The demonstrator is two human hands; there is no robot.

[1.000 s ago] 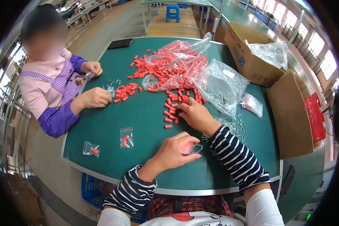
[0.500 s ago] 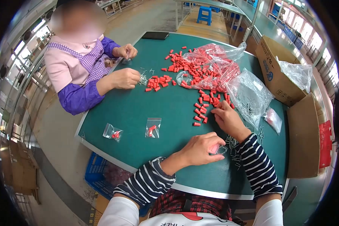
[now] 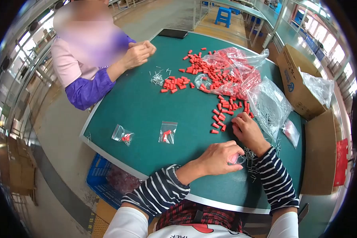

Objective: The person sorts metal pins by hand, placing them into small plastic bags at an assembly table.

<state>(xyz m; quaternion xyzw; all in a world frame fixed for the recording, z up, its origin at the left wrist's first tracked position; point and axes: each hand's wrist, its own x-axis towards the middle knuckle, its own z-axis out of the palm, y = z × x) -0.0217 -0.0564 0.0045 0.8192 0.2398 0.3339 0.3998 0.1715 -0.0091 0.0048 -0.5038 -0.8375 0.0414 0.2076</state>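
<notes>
Head view, two filled bags (image 3: 167, 132) on table (image 3: 146, 107), left hand (image 3: 220, 158) grip pinching small bag (image 3: 238, 159), right hand (image 3: 248, 131) grip pressed on red caps (image 3: 220, 119)

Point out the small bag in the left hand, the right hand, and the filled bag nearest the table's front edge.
small bag (image 3: 238, 159), head view: clear edge showing past the left hand's fingertips.
right hand (image 3: 248, 131), head view: back of the hand.
filled bag (image 3: 122, 134), head view: middle of the clear pouch, on the red parts.

Matt green table, glossy plastic
The table (image 3: 146, 115) looks matt; clear bags (image 3: 267, 105) shine glossy; red caps (image 3: 222, 105) seem smooth plastic; the box (image 3: 295, 85) is cardboard.
</notes>
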